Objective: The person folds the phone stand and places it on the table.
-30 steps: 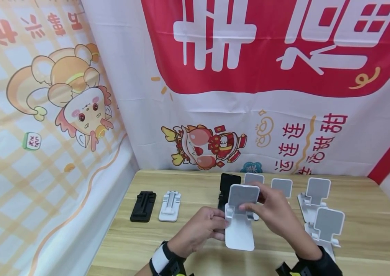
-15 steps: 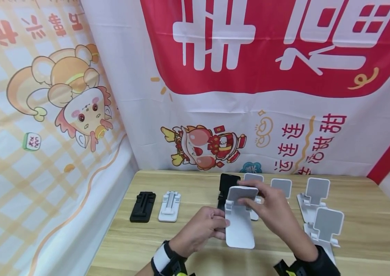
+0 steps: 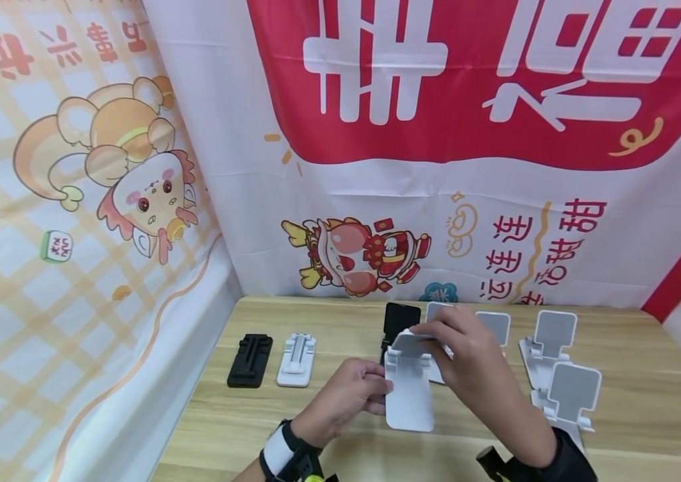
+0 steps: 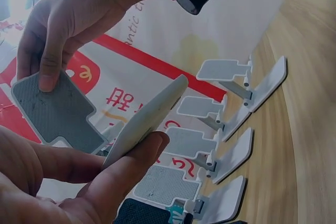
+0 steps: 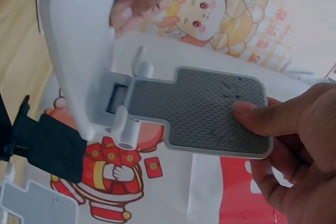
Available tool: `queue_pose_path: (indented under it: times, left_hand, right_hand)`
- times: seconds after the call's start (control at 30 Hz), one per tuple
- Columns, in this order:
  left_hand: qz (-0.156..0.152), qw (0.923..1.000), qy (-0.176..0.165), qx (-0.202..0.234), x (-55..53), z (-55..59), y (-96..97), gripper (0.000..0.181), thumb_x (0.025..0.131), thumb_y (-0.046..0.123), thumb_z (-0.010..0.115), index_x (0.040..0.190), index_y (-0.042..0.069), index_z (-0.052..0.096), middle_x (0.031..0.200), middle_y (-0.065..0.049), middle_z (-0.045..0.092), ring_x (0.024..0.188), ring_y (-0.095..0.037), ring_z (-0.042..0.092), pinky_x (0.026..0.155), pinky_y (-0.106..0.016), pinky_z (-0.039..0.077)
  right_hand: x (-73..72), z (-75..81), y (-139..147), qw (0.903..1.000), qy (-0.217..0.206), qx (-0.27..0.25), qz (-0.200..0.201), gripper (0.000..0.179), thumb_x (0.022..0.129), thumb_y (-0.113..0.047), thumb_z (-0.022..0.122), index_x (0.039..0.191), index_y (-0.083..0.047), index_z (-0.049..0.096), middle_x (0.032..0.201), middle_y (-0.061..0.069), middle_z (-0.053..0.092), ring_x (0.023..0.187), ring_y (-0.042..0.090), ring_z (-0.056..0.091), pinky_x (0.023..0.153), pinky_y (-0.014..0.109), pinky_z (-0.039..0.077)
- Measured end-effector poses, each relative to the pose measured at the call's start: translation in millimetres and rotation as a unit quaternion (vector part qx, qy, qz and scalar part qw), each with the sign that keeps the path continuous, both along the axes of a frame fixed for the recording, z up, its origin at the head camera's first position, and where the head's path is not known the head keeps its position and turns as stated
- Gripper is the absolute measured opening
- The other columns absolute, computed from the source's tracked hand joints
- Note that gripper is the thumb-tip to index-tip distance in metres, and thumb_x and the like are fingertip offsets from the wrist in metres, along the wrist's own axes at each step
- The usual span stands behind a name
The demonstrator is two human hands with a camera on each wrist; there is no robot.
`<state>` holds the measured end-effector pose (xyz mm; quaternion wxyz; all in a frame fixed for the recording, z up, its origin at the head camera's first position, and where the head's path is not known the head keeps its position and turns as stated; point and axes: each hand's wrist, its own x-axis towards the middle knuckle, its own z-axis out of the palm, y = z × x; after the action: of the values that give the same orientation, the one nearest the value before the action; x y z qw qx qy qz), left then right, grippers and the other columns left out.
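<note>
Left hand (image 3: pixel 355 388) pinched the white plastic folding stand (image 3: pixel 409 402) above the pale wooden tabletop (image 3: pixel 346 335); right hand (image 3: pixel 467 348) pinched its grey-padded plate (image 5: pixel 205 111), which had tilted further. The tabletop's rear edge lay at twelve o'clock; room, at six.

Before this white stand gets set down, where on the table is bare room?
Free: the table between the folded white stand and open black stand, in front of the folded black stand, and right of the rightmost white stands. Crowded: behind and beside the right hand, where open stands cluster.
</note>
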<state>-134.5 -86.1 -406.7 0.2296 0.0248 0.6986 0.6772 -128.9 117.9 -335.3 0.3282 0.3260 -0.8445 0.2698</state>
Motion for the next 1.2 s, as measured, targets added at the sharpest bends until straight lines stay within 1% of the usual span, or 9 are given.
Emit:
queue_pose_path:
  times: [0.2,0.33,0.53,0.67,0.83,0.97,1.03,1.1,1.2]
  left_hand:
    - [0.022,0.9997,0.005,0.000,0.2,-3.5,-1.0,0.022,0.090,0.002,0.058,0.108,-0.007,0.067,0.095,-0.016,0.073,0.079,-0.024,0.072,0.067,-0.035,0.061]
    - [0.021,0.9997,0.007,0.007,-0.4,-2.8,-4.0,0.024,0.090,0.004,0.059,0.110,-0.007,0.067,0.097,-0.016,0.073,0.080,-0.024,0.072,0.069,-0.034,0.061]
    - [0.029,0.9994,0.006,0.020,-7.6,10.6,-13.9,0.026,0.094,0.009,0.057,0.114,-0.005,0.066,0.102,-0.015,0.073,0.086,-0.023,0.072,0.076,-0.033,0.059]
    - [0.042,0.9988,0.008,0.025,-11.1,19.7,-18.8,0.029,0.095,0.008,0.056,0.120,-0.006,0.064,0.105,-0.015,0.072,0.088,-0.022,0.071,0.077,-0.032,0.059]
    - [0.054,0.9982,0.002,0.026,-10.7,24.3,-21.7,0.031,0.095,0.007,0.055,0.123,-0.006,0.061,0.107,-0.016,0.071,0.089,-0.022,0.071,0.077,-0.032,0.059]
    - [0.056,0.9979,-0.002,0.032,-9.1,25.0,-24.2,0.031,0.095,0.005,0.054,0.122,-0.007,0.061,0.107,-0.017,0.071,0.090,-0.022,0.071,0.078,-0.032,0.059]
    - [0.054,0.9978,-0.005,0.039,-8.0,25.5,-25.2,0.031,0.095,0.004,0.053,0.123,-0.008,0.060,0.108,-0.017,0.071,0.091,-0.023,0.070,0.078,-0.032,0.059]
    - [0.050,0.9976,-0.005,0.046,-6.8,26.3,-25.7,0.032,0.095,0.004,0.053,0.124,-0.008,0.059,0.109,-0.018,0.070,0.092,-0.024,0.070,0.079,-0.033,0.059]
    - [0.046,0.9975,-0.007,0.054,-5.0,28.1,-25.1,0.033,0.094,0.004,0.054,0.124,-0.008,0.059,0.110,-0.017,0.070,0.094,-0.024,0.070,0.079,-0.033,0.059]
  right_hand:
    - [8.4,-9.8,-5.7,0.9991,0.032,-0.013,0.022,0.024,0.066,0.006,0.080,0.082,-0.011,0.074,0.077,-0.007,0.056,0.074,0.008,0.048,0.058,0.021,0.044]
    - [13.3,-16.4,-9.7,0.9988,0.037,-0.016,0.029,0.024,0.066,0.006,0.079,0.082,-0.012,0.075,0.075,-0.008,0.056,0.073,0.008,0.048,0.056,0.020,0.045]
    - [23.1,-35.5,-18.3,0.9977,0.029,0.033,0.051,0.025,0.069,0.001,0.079,0.089,-0.014,0.077,0.083,-0.006,0.067,0.077,0.009,0.056,0.064,0.026,0.054]
    - [27.8,-49.1,-25.9,0.9957,0.059,0.060,0.040,0.033,0.063,-0.001,0.083,0.092,-0.015,0.078,0.084,-0.006,0.069,0.074,0.008,0.056,0.065,0.024,0.056]
    - [29.7,-50.6,-30.5,0.9963,0.055,0.060,0.029,0.032,0.064,-0.003,0.083,0.093,-0.017,0.078,0.084,-0.007,0.069,0.075,0.007,0.056,0.064,0.024,0.056]
    - [26.4,-45.4,-27.4,0.9988,-0.036,0.001,0.033,0.027,0.068,-0.011,0.084,0.092,-0.022,0.077,0.087,-0.014,0.063,0.080,0.002,0.052,0.065,0.021,0.053]
    - [22.4,-42.3,-24.1,0.9944,-0.093,-0.047,0.012,0.024,0.074,-0.020,0.081,0.097,-0.020,0.074,0.091,-0.014,0.062,0.082,0.001,0.053,0.067,0.022,0.053]
    - [17.3,-38.5,-20.5,0.9802,-0.169,-0.100,-0.023,0.030,0.081,-0.032,0.075,0.106,-0.016,0.070,0.096,-0.010,0.064,0.085,0.004,0.056,0.069,0.025,0.054]
    - [7.6,-32.9,-16.1,0.9343,-0.308,-0.164,-0.073,0.050,0.088,-0.044,0.065,0.123,-0.010,0.058,0.106,0.001,0.064,0.091,0.012,0.058,0.077,0.030,0.054]
